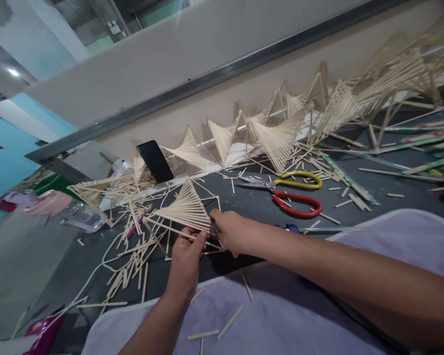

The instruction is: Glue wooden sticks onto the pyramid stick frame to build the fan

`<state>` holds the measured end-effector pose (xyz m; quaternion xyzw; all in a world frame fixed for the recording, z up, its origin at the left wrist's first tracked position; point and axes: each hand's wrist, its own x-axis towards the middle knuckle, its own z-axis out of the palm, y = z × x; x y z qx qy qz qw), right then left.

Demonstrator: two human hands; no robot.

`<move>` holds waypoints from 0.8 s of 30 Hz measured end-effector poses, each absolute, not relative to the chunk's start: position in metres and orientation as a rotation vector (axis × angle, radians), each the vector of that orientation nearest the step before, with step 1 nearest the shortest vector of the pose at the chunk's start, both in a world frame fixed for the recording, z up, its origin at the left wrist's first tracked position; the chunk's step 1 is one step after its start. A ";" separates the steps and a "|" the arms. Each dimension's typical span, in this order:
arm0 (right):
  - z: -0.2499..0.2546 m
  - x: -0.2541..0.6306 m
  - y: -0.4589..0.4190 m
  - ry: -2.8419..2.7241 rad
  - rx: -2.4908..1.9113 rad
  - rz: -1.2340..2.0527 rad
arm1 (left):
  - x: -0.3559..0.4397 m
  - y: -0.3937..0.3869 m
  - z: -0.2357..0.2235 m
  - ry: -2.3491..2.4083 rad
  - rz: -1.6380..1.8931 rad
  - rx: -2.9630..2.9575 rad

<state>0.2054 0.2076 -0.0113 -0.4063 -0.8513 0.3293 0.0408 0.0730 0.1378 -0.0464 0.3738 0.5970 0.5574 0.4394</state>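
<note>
A twisted fan-shaped structure of thin wooden sticks (185,207) stands on the dark table in front of me, inside a frame of longer sticks. My left hand (187,254) is closed at its lower front edge, thumb and fingers pinching a wooden stick (175,230) that slants across the front. At the structure's right corner, my right hand (231,229) has its fingers curled together close to the stick ends. What those fingers grip is hidden by the hand. Behind my right forearm lie scissors (274,186) with one yellow and one red handle, blades pointing left.
More twisted stick structures (277,135) line the wall. A black phone (155,160) leans at the back. Loose sticks (128,268) and a white cable (103,261) lie left. A purple cloth (266,315) covers the front edge. Stick bundles (432,148) lie right.
</note>
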 end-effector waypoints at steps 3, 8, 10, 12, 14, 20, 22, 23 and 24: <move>-0.015 0.205 0.208 -2.617 -1.239 0.903 | 0.073 0.138 -0.047 1.479 1.385 0.942; -0.018 0.205 0.208 -2.643 -1.213 0.839 | 0.072 0.139 -0.047 1.482 1.384 0.961; -0.016 0.205 0.208 -2.653 -1.223 0.897 | 0.072 0.139 -0.047 1.496 1.371 0.961; -0.013 0.206 0.209 -2.660 -1.235 0.931 | 0.071 0.139 -0.047 1.509 1.367 0.948; -0.011 0.206 0.209 -2.664 -1.242 0.936 | 0.071 0.139 -0.047 1.507 1.367 0.945; -0.012 0.206 0.210 -2.648 -1.197 1.003 | 0.069 0.139 -0.050 1.509 1.367 0.993; -0.012 0.206 0.210 -2.639 -1.181 1.022 | 0.068 0.139 -0.051 1.507 1.385 0.993; -0.012 0.206 0.210 -2.636 -1.177 1.015 | 0.068 0.139 -0.052 1.505 1.391 0.993; -0.011 0.206 0.210 -2.635 -1.171 0.996 | 0.068 0.139 -0.052 1.502 1.391 0.996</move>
